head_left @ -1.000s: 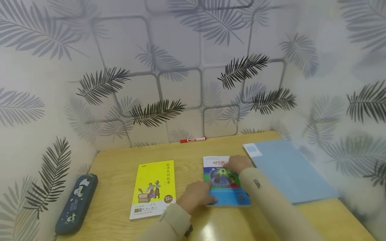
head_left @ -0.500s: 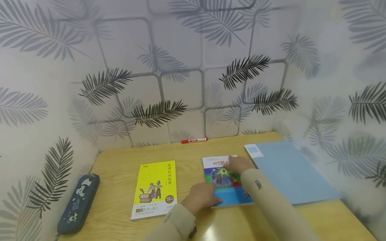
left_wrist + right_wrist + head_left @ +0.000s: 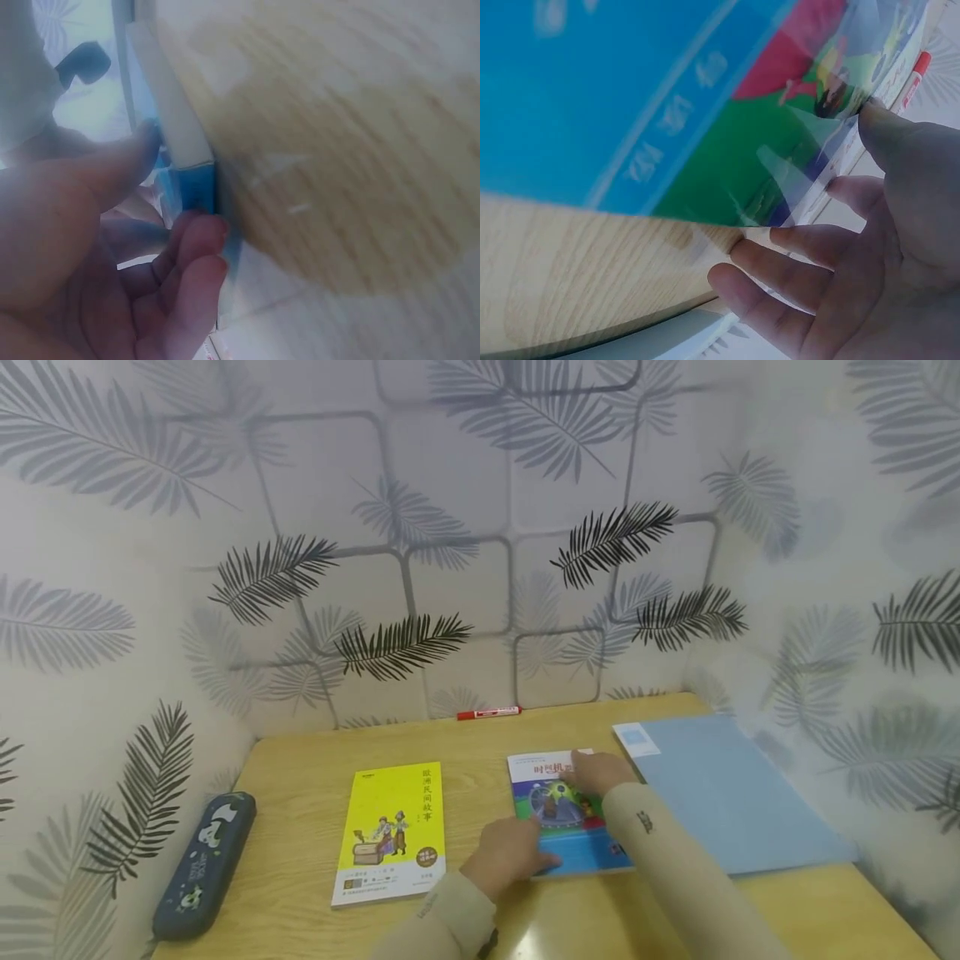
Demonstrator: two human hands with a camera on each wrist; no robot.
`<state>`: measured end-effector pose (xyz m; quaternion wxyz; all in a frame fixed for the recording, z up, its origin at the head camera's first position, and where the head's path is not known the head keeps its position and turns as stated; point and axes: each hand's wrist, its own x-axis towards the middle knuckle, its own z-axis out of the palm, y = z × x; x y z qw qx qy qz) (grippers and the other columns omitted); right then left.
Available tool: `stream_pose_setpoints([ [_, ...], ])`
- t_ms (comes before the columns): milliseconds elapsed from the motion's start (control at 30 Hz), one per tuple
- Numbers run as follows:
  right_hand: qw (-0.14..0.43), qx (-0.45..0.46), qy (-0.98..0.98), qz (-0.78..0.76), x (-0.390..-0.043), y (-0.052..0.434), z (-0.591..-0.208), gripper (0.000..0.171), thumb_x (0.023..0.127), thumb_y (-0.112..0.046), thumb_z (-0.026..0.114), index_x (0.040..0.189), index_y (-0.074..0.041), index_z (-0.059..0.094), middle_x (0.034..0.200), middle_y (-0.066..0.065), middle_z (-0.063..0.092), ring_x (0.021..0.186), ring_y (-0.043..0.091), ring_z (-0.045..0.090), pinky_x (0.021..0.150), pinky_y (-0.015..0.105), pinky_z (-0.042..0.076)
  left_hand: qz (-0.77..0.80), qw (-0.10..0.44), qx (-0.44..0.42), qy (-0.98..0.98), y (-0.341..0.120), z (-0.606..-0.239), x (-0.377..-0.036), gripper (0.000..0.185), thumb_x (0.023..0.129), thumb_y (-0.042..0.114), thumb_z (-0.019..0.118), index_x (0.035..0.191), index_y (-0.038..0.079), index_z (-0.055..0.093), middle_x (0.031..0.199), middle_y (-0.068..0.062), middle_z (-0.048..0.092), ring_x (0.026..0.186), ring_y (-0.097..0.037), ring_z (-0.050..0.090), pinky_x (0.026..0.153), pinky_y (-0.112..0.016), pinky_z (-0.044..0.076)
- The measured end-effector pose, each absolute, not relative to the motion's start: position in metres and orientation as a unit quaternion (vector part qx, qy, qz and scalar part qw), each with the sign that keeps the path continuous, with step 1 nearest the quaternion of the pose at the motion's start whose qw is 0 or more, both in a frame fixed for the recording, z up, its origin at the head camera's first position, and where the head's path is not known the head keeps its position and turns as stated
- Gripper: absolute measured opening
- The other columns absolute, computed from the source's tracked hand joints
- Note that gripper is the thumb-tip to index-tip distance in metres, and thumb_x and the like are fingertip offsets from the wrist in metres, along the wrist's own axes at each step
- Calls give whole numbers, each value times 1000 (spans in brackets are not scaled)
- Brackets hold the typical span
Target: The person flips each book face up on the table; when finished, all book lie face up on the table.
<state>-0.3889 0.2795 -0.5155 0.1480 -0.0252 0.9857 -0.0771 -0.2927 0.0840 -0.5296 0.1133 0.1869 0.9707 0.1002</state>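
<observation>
A blue picture-covered book with a white top band lies on the table, held from both sides. At its lower left corner my left hand grips it; in the left wrist view the thumb rests on the cover and curled fingers touch the blue corner beside the white page edge. My right hand holds the upper right part, its thumb on the glossy cover and its fingers at the book's edge. Left of these hands lies a yellow book with a white lower band.
A light blue folder with a white label lies to the right of the held book. The red marker is at the back by the patterned wall. A dark pencil case sits on the left edge of the wooden table.
My left hand has slid slightly right along the blue book, which has turned a little. My right hand keeps its hold. The whole view has shifted slightly.
</observation>
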Motion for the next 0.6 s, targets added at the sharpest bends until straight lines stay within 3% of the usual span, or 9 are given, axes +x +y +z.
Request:
stream_pose_setpoints([
  [200, 144, -39, 987, -65, -390, 277, -518, 73, 105, -55, 48, 159, -8, 35, 154, 20, 47, 140, 43, 43, 115, 57, 32, 93, 116, 178, 973, 84, -528, -289, 74, 86, 65, 71, 135, 9, 64, 102, -12, 72, 86, -27, 66, 76, -43, 55],
  [467, 127, -52, 988, -66, -392, 275, -516, 70, 106, -52, 48, 155, -3, 40, 148, 21, 53, 134, 42, 51, 111, 58, 38, 93, 110, 191, 971, 77, -521, -291, 72, 89, 63, 69, 140, 12, 62, 107, -11, 72, 88, -25, 66, 74, -41, 54],
  [600, 109, -35, 991, -73, -396, 274, -516, 68, 106, -53, 49, 145, 2, 49, 129, 23, 63, 117, 40, 61, 100, 58, 48, 133, 97, 187, 969, 61, -523, -303, 47, 95, 54, 67, 117, 12, 71, 89, -4, 69, 75, -22, 62, 66, -38, 51],
])
